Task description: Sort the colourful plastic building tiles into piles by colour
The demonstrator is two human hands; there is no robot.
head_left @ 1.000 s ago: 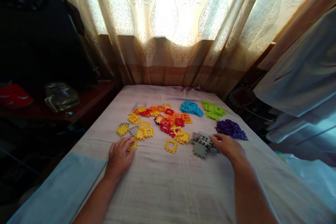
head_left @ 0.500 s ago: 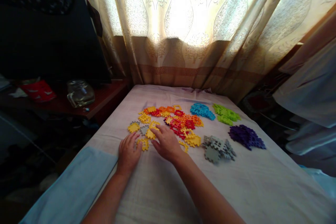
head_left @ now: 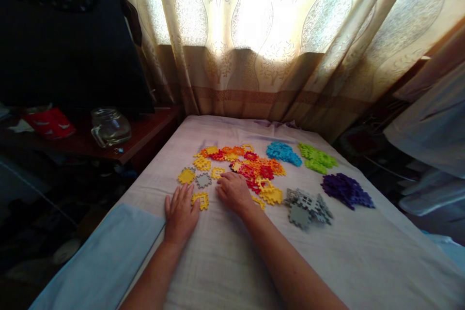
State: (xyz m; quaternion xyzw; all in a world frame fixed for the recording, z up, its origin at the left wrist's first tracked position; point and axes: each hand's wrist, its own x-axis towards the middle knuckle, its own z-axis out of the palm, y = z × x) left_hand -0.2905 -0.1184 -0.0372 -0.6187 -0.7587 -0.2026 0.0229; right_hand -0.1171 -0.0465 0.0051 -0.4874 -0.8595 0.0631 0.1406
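Hand state: the left hand lay open and flat, its thumb side touching a yellow frame piece at its 2 o'clock. The right hand was bent palm down with curled fingers; whether it gripped a piece could not be determined.

Probable faults:
1. Mis-sorting. A gray edge showed under the yellow plate at the left hand's 12 o'clock. The overlap could have let both be moved as one color.
2. Snagging. The toothed rims in the mixed red, orange and yellow pile, at the right hand's 1 o'clock, could have caught and dragged neighbors.
3. Accidental displacement. The right wrist sat close to a yellow piece at the right hand's 4 o'clock; a low sweep could have pushed it. A wide sweep toward 3 o'clock could have scattered the gray pile.

Visibility limits: the right hand concealed its fingertips and whatever lay beneath. The wrist partly covered the nearby yellow piece. Lower layers of the gray pile and the purple pile, farther out at 3 o'clock, could not be separated. Both forearms were cut off at the 6 o'clock edge of the view.
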